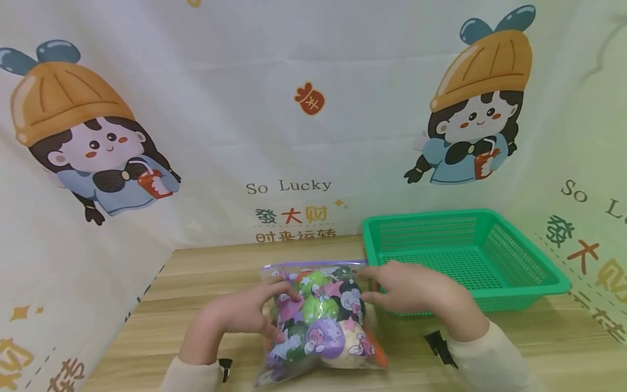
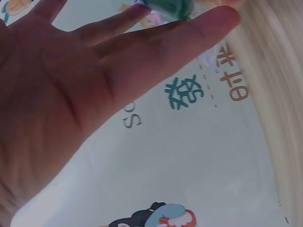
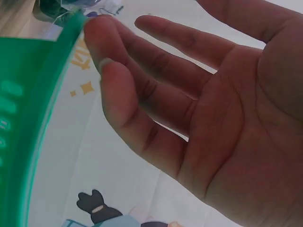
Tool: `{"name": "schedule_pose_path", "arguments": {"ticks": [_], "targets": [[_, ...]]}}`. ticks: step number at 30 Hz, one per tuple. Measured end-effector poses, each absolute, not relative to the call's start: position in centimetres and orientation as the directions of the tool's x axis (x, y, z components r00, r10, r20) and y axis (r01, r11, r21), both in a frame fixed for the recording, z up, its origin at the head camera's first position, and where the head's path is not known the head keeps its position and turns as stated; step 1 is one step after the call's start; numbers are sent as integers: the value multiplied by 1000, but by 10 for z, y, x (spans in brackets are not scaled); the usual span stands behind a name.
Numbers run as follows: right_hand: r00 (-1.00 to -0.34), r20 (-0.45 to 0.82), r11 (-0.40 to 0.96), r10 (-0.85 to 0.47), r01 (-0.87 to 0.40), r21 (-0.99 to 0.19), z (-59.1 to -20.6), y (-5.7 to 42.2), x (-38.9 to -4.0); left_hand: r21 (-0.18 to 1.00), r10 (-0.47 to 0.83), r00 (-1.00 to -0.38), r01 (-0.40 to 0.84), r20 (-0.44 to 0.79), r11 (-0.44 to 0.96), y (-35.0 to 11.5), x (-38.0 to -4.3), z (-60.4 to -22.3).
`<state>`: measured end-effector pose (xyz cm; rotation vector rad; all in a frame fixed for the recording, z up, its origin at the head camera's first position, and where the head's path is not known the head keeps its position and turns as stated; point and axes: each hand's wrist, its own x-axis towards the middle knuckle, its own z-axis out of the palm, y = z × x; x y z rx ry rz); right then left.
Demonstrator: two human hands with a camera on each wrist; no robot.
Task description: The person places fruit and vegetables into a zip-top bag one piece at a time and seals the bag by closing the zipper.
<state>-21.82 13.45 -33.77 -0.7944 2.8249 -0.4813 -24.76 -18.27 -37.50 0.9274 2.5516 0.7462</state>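
A clear zip bag (image 1: 320, 321) with a purple zip strip along its far edge lies on the wooden table, printed with cartoon figures. Through its plastic show several rounded things in green, purple, cream and orange; their kind is hard to make out. My left hand (image 1: 245, 313) rests at the bag's left side, fingers spread over the plastic. At the upper right side of the bag is my right hand (image 1: 409, 286), fingertips right at its edge. In the right wrist view, the fingers of that hand (image 3: 189, 104) are loosely bent, with nothing gripped between them.
A green plastic basket (image 1: 534, 261) with perforated walls and nothing in it stands to the right, close to my right hand. White printed cloth (image 1: 220, 109) hangs behind and beside the wooden table (image 1: 196, 272). Black straps (image 1: 441, 348) show near the sleeves.
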Motion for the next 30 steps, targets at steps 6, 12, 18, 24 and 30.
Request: {"name": "schedule_pose_path", "arguments": {"ticks": [6,12,18,24,30], "targets": [[-854,-73,815,-515,-461,-350,-348,113,-212,580,651,-747,475,-131,662,-178,-246,-368],[-867,-138,834,-478,-400,-379,-365,95,-215,595,367,-922,227,-125,771,-171,-256,-382],[-872,-160,829,-462,-360,-429,-382,92,-227,780,387,-893,69,-230,622,-168,-261,-399],[-902,-31,791,-431,-362,-493,-380,91,-233,854,420,-905,166,-68,494,-172,-258,-388],[-932,179,715,-315,-357,-602,-359,93,-226,810,310,-927,343,210,476,-171,-259,-369]]}}
